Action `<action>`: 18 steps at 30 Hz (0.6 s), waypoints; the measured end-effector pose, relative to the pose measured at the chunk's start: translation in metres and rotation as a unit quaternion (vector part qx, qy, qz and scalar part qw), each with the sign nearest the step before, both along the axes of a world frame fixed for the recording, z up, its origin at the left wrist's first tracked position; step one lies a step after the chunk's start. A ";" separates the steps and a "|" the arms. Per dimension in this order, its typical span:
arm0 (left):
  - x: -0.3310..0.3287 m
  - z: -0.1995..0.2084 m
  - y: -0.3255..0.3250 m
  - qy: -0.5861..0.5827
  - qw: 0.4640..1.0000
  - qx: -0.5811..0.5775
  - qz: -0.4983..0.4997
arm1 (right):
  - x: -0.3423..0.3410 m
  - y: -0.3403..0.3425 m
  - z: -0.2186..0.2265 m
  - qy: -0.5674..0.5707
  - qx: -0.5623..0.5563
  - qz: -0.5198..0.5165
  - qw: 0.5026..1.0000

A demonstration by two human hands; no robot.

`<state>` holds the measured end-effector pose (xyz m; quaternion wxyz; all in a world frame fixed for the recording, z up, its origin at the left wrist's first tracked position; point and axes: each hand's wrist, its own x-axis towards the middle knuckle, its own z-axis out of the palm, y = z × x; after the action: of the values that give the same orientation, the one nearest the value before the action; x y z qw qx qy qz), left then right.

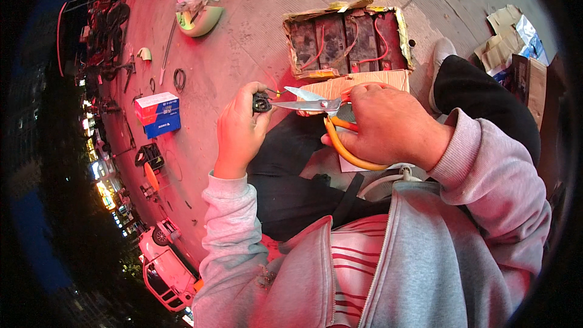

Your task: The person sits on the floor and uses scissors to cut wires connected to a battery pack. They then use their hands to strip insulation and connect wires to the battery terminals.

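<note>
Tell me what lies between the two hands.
In the head view, the open blades of the orange-handled scissors span the gap from the right hand toward the small black connector pinched in the left hand, with dark trousers below.

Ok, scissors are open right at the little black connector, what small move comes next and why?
Probably close the scissors gently. The right hand holds their orange handles with the blades parted, tips at the wires of the black connector pinched in the left hand. Whether a wire sits between the blades is unclear.
</note>
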<state>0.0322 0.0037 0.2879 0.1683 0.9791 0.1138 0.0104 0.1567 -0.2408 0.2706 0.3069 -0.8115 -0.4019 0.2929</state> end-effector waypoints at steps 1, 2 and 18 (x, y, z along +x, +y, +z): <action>0.000 -0.001 0.000 0.003 1.000 0.005 -0.004 | -0.001 0.001 0.000 0.003 -0.003 0.000 1.000; 0.000 -0.001 0.000 -0.006 1.000 0.003 -0.004 | -0.001 0.002 0.000 0.000 0.008 -0.005 1.000; 0.003 -0.009 -0.001 0.007 0.998 0.019 -0.057 | 0.008 0.013 0.001 0.073 -0.053 0.067 0.994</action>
<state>0.0348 0.0022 0.2789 0.1489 0.9871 0.0592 -0.0042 0.1646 -0.2273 0.2720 0.2715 -0.7745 -0.4159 0.3918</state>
